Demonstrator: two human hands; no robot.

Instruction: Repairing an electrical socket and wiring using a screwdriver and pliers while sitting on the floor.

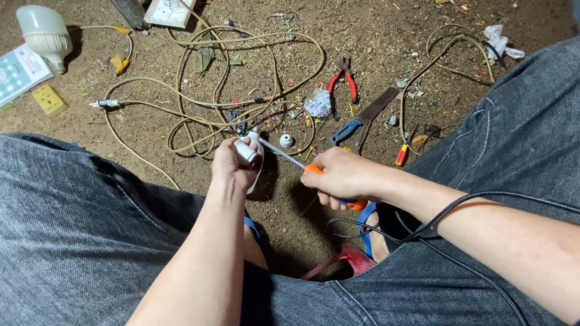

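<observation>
The left hand (232, 166), just left of the frame's centre, is clenched around a small white fitting (246, 150), fingers wrapped tight. The right hand (344, 178), right of centre, is closed on the orange handle of a screwdriver (302, 164). The screwdriver's long axis slants from lower right to upper left, its metal shaft pointing up-left, with the tip meeting the white fitting. On the dirt above the hands lies a tangle of beige cable (223, 78). Red-handled pliers (344, 81) and a blue-handled saw (362, 118) lie in the upper middle. A white bulb (43, 33) sits at upper left.
</observation>
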